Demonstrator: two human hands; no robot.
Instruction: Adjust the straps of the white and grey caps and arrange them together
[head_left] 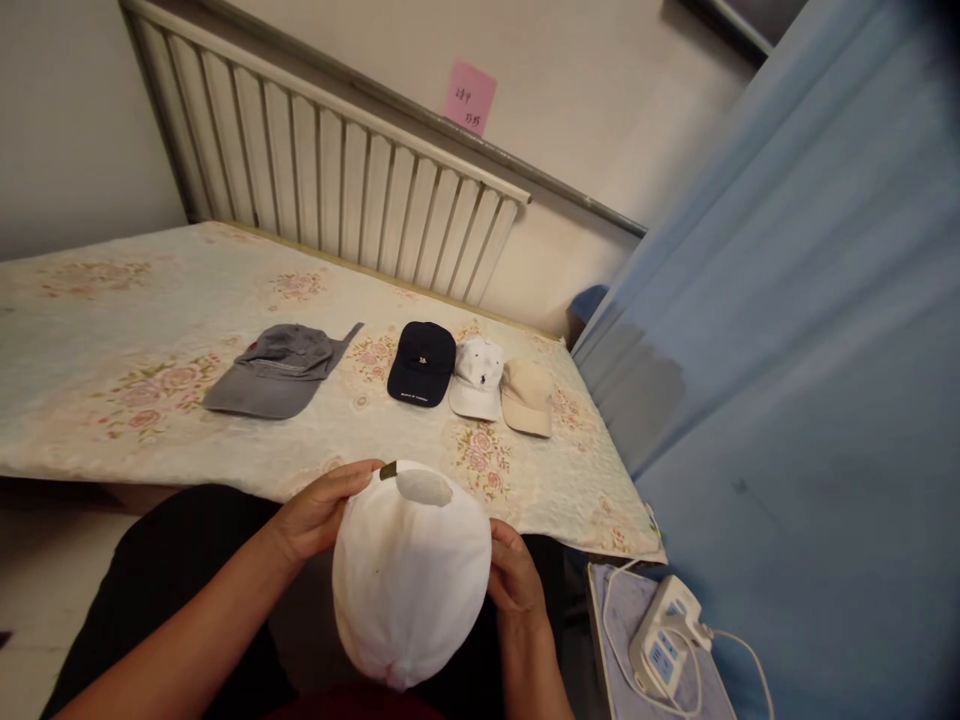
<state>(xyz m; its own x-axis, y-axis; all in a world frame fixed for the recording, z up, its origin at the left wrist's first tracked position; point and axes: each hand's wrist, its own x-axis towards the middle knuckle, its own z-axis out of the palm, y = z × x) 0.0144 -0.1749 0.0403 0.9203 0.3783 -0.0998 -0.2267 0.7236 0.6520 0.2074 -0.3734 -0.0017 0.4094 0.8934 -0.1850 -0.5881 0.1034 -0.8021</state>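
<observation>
A white baseball cap (412, 585) is held over my lap, its back opening and strap buckle toward the bed. My left hand (322, 505) grips the strap side, thumb along the edge near the buckle. On the other side, my right hand (516, 568) pinches the cap's rim, with some fingers hidden behind it. Ahead on the bed lie a grey cap (281, 365) with its strap sticking out, a navy cap (422, 362), a white cap with a small dark logo (478, 378) and a beige cap (527, 397). The last three sit side by side.
The floral bed sheet (247, 290) spreads before me, with a white radiator (330, 170) along the wall behind. A blue curtain (787, 380) hangs at the right. Below it, a power strip (667, 635) with white cables rests on a small table. A pink note (471, 97) is on the wall.
</observation>
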